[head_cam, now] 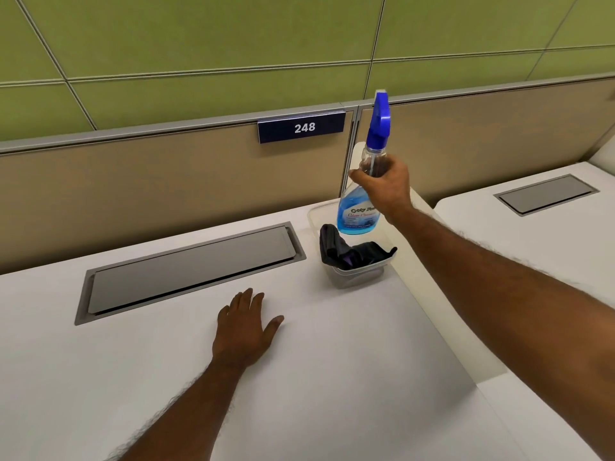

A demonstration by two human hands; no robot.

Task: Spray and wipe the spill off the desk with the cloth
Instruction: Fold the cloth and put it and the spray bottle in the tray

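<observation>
My right hand (386, 188) grips the neck of a clear spray bottle (359, 211) with blue liquid and a blue trigger head, held upright in the air above a clear plastic tub (359, 277). A dark cloth (349, 252) lies crumpled inside that tub. My left hand (246, 327) rests flat on the white desk (166, 377), fingers spread, left of the tub. I cannot make out a spill on the desk surface.
A grey cable hatch (186, 271) is set into the desk behind my left hand. A beige partition with a plate reading 248 (301, 127) bounds the back. A second white desk (532, 234) with its own hatch lies to the right.
</observation>
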